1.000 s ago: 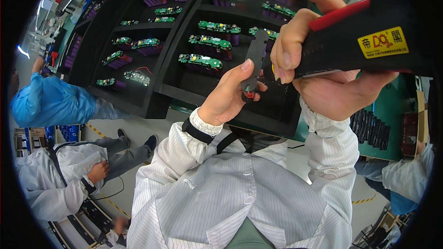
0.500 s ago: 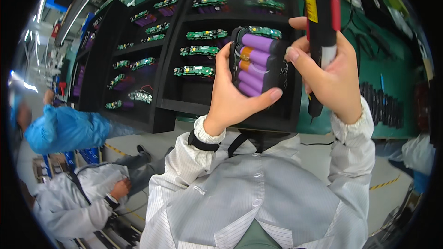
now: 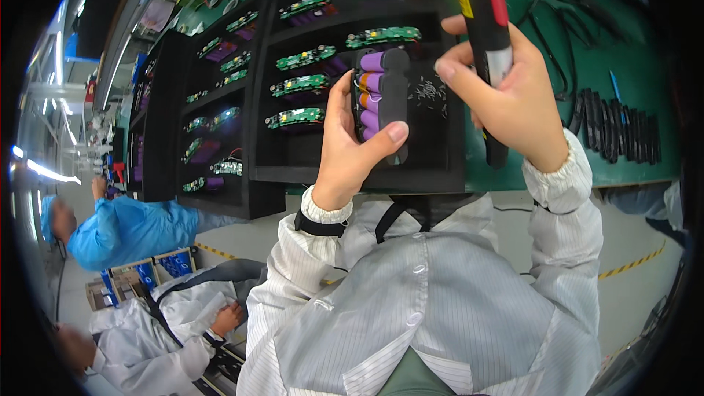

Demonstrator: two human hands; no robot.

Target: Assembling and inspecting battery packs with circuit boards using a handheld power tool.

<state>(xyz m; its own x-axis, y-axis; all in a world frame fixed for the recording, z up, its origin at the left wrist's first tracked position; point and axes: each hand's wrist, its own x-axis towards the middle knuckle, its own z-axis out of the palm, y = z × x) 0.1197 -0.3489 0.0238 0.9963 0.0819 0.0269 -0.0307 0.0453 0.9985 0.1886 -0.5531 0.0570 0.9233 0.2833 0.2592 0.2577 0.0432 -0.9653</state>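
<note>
L hand (image 3: pixel 348 154) is wrapped round a batt. pack (image 3: pixel 394 95), thumb in front and fingers at the left side. The pack has a black end and purple cells w/ orange tape, and it stands up near the mid. of the frame. R hand (image 3: pixel 513 95) is curled round a black power tool (image 3: pixel 490 37) w/ a red strip, upper right of centre, thin end down. The tool and pack are apart.

Behind the pack is a big black tray (image 3: pixel 359 170) split into boxes. Its lower box has 4 green boards, some w/ purple cells under, plus little pale bits (image 3: pixel 429 95) right of the pack. Can't tell if the pack touches the tray. The upper box has more boards and purple cells, a bit blurry.

Left of it, a 2nd black tray (image 3: pixel 257 202) has 2 boxes, both w/ green boards and purple cells. Right of frame, on the green table (image 3: pixel 601 51), are black cables (image 3: pixel 543 22) and a row of black parts (image 3: pixel 616 128). Lower left, a crate (image 3: pixel 121 290) has blue things in it, approx. next to a person in blue (image 3: pixel 132 235).
</note>
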